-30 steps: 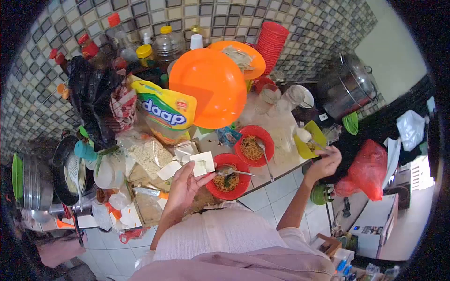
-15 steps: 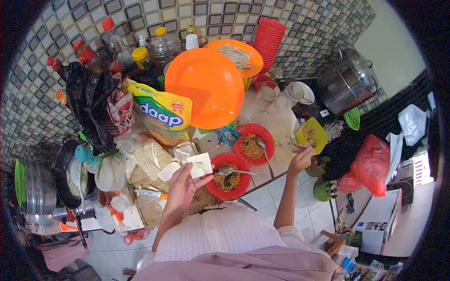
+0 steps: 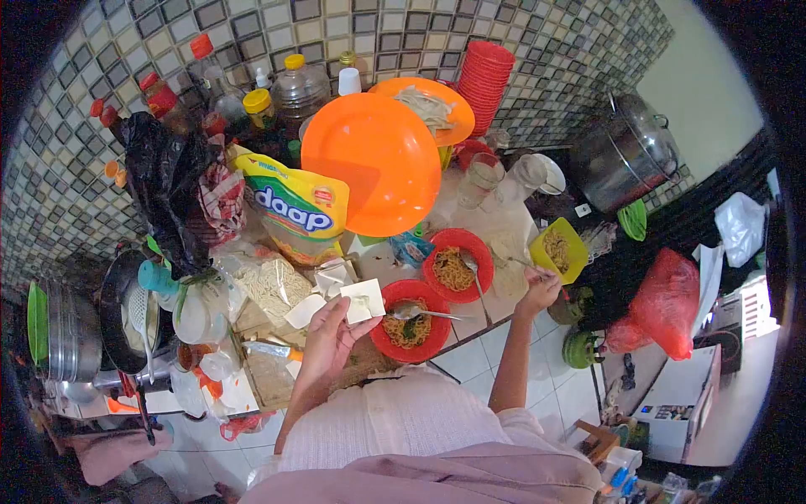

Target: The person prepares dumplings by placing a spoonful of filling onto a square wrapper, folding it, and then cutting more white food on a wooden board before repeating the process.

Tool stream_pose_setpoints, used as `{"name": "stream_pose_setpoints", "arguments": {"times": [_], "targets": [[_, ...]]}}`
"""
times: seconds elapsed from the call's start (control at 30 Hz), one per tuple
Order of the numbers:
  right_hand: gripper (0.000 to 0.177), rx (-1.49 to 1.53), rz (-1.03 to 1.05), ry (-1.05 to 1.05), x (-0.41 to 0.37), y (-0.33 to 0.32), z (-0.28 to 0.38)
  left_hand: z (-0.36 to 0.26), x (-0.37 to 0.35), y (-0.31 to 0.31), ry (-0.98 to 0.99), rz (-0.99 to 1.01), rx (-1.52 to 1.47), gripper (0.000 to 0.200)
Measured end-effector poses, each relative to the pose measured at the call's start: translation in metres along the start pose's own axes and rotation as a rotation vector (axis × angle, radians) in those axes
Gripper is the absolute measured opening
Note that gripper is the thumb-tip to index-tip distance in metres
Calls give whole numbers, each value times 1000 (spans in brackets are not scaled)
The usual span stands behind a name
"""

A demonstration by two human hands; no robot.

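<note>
My left hand (image 3: 330, 340) pinches a small white square piece (image 3: 363, 301), like folded card or an open box, with a faint greenish patch on it. Just right of it sits a red bowl (image 3: 410, 340) of noodles with a spoon (image 3: 416, 312) across it. A second red bowl (image 3: 457, 273) of noodles, also with a spoon (image 3: 472, 267), stands behind. In my right hand (image 3: 540, 291) is the handle of another spoon (image 3: 522, 263), its head pointing left over the tabletop. Beside that hand is a yellow-green bowl (image 3: 561, 252) with light brown bits inside.
An orange plate (image 3: 369, 164) and a yellow pouch (image 3: 294, 206) stand behind. Dry noodles (image 3: 273, 286) in clear plastic and a knife (image 3: 273, 349) lie left. Glasses (image 3: 483, 181), stacked red bowls (image 3: 485, 88) and a large pot (image 3: 625, 155) are toward the back right.
The spoon in my right hand has swung into clearer view, now pointing left away from the yellow-green bowl. My left hand keeps its hold on the white piece; the view has shifted slightly.
</note>
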State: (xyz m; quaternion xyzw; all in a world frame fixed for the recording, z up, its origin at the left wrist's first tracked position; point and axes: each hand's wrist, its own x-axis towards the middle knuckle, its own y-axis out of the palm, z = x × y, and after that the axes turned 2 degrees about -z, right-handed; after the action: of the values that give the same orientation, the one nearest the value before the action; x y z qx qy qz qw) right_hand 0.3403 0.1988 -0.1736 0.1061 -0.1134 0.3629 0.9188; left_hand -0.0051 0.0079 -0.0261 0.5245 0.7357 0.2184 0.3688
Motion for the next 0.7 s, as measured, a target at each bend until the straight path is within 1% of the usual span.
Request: {"name": "stream_pose_setpoints", "arguments": {"times": [0.03,0.07,0.13,0.17,0.23,0.3,0.37,0.4,0.43,0.47,0.53,0.6,0.67,0.7], "targets": [[23,86,-14,64,-2,1,4,0,0,0,-2,3,9,26],[23,88,-16,63,-4,2,8,1,0,-1,-1,4,10,26],[21,299,1,82,-8,1,17,2,2,-3,-2,3,58,26],[21,302,2,82,-8,1,23,2,3,-4,0,4,59,26],[22,374,-55,201,-8,1,37,3,5,-4,-12,18,46,27],[21,430,-16,195,-6,3,52,4,8,-3,-9,40,36,29],[20,527,20,197,-13,12,86,4,10,0,-5,55,28,30],[20,531,27,205,-21,18,109,3,11,2,-11,98,39,31],[22,591,115,205,-28,24,131,2,12,4,-18,139,51,33],[23,651,204,207,-36,29,152,2,13,5,-11,127,51,33],[23,640,258,204,-57,39,195,1,14,9,-27,149,58,32],[23,629,310,198,-77,47,218,-3,12,13,-21,140,58,32],[26,617,456,25,-93,50,230,-3,12,12,-24,176,66,32],[26,620,461,26,-101,50,238,-4,11,12,-19,173,65,32]]}}
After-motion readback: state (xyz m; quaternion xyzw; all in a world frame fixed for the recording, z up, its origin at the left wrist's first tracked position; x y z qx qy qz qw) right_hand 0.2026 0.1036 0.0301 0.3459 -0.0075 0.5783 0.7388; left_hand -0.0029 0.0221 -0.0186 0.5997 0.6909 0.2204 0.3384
